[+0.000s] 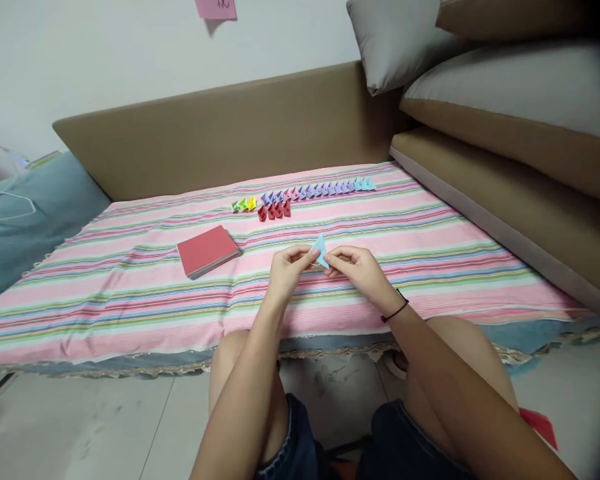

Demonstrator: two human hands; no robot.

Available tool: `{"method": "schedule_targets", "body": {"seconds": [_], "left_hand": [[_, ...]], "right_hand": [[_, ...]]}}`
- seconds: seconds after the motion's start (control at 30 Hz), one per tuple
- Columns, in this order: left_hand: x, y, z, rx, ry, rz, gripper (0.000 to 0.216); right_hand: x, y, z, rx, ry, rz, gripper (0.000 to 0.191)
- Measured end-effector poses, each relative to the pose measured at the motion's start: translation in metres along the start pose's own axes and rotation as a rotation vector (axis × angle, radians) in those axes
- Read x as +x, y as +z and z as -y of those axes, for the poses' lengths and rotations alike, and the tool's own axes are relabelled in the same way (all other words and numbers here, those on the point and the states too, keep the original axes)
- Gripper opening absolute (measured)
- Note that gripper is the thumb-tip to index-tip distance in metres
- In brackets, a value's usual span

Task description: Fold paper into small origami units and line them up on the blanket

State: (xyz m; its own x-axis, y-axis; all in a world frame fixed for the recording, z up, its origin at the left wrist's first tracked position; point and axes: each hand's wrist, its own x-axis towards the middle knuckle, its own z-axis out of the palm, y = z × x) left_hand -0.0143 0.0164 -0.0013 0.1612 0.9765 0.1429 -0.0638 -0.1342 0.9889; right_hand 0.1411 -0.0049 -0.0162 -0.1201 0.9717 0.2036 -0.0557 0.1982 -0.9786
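My left hand (pixel 287 267) and my right hand (pixel 356 268) meet over the striped cloth (pixel 130 293), both pinching a small folded light-blue paper piece (pixel 321 249) between fingertips. The piece stands up as a triangle between the thumbs. A black band circles my right wrist. A red-topped stack of paper squares (pixel 207 250) lies to the left of my hands. Further back runs a row of small folded paper pieces (pixel 310 191) in green, yellow, purple, pink and blue, with several red ones (pixel 274 211) just in front.
The striped cloth covers a low couch with a brown backrest (pixel 220 127). Brown and grey cushions (pixel 505 113) pile at the right. A teal cushion (pixel 30 213) sits at the left. My knees are under the couch edge, over a pale tiled floor (pixel 105 427).
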Motion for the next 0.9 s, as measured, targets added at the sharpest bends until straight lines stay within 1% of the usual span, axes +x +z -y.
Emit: {"method": "schedule_targets", "body": {"seconds": [0.13, 0.33, 0.5, 0.6, 0.73, 0.83, 0.9], "left_hand": [[-0.0005, -0.0007, -0.0007, 0.011, -0.007, 0.001, 0.024], [0.0008, -0.0041, -0.0024, -0.031, -0.036, 0.076, 0.029], [0.0008, -0.0043, -0.0016, -0.06, -0.003, 0.053, 0.031], [0.0008, -0.0033, 0.0001, -0.103, -0.018, 0.058, 0.037], [0.0004, -0.0012, 0.0025, -0.149, -0.072, 0.068, 0.027], [0.0002, -0.001, 0.004, -0.127, -0.076, 0.045, 0.023], [0.0001, -0.0016, 0.0042, -0.106, -0.065, 0.028, 0.024]], "right_hand": [[-0.0001, 0.003, -0.0006, 0.045, 0.051, 0.011, 0.033], [0.0006, 0.0009, 0.0014, 0.109, 0.088, 0.003, 0.031], [-0.001, -0.0007, 0.0044, 0.178, 0.094, 0.023, 0.04], [-0.0019, 0.0004, 0.0053, 0.248, 0.088, 0.002, 0.032], [-0.0016, 0.0011, 0.0045, 0.278, 0.078, -0.03, 0.02], [-0.0013, 0.0006, 0.0046, 0.282, 0.1, -0.04, 0.017], [-0.0014, 0.0002, 0.0053, 0.287, 0.118, -0.043, 0.018]]}}
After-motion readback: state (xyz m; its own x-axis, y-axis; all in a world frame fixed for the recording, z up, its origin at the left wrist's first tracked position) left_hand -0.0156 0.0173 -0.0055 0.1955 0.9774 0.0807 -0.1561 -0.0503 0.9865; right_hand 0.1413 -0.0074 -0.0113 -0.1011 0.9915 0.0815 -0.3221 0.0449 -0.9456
